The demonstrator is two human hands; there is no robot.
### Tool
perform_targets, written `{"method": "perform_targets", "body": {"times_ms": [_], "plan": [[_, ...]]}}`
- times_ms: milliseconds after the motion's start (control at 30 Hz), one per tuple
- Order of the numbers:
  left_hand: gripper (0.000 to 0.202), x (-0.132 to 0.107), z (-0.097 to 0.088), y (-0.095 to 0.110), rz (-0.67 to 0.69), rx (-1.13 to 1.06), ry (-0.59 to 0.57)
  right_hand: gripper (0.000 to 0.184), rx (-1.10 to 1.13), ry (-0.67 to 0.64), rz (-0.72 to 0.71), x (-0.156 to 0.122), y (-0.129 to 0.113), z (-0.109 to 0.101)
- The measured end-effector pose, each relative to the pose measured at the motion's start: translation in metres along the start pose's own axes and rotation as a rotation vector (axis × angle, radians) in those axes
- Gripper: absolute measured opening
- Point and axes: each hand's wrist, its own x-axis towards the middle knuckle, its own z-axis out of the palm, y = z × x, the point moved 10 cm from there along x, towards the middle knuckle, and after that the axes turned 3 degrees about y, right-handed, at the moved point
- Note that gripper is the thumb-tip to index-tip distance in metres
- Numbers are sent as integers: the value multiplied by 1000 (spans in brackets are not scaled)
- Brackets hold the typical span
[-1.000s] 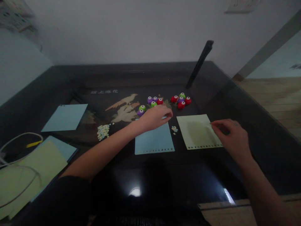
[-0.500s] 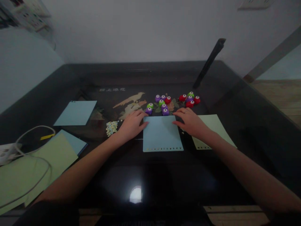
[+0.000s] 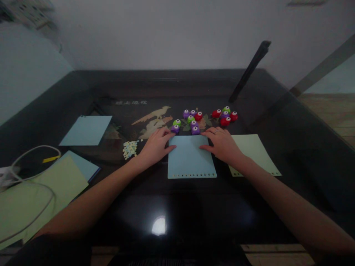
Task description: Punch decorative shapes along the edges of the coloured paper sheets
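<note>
A light blue sheet of paper point(image 3: 192, 157) lies flat on the dark table, with a row of small punched holes along its near edge. My left hand point(image 3: 155, 146) rests at its far left corner, thumb on the left edge and fingers stretched forward. My right hand point(image 3: 222, 145) is at the far right corner, its thumb lying on the paper and its fingers reaching past the edge. Both hands have thumb and fingers apart. Just beyond stand several small purple, green and red craft punches point(image 3: 190, 119) with round white tops.
More punches point(image 3: 225, 116) cluster at the right. Punched paper bits point(image 3: 129, 149) lie left of my left hand. A pale green sheet point(image 3: 253, 151) is partly under my right forearm. Left are another blue sheet point(image 3: 86, 130), stacked green paper point(image 3: 41, 195) and a white cable point(image 3: 52, 195).
My right thumb has slid left, farther onto the blue sheet. The left hand and the sheet have hardly moved. The view has shifted slightly.
</note>
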Motion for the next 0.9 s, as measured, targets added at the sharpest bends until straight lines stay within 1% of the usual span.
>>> {"method": "perform_targets", "body": {"times_ms": [233,400,500,633,733,833,900], "plan": [[38,0,-7,3,-15,-34,11,36,84,62,65,0,4,-6],[31,-1,-10,7,-15,-60,39,30,105,93,38,0,3,-6],[22,-1,-14,7,-11,-55,79,24,135,97,18,-1,2,-5],[5,-2,-20,6,-7,-98,135,15,215,59,26,-2,3,1],[7,-3,-26,5,1,-171,183,9,341,54,70,-2,7,2],[10,-4,-31,3,-1,-252,226,4,421,71,104,-2,10,-3],[10,-5,-35,0,-25,-311,256,5,463,78,125,-2,12,-8]]}}
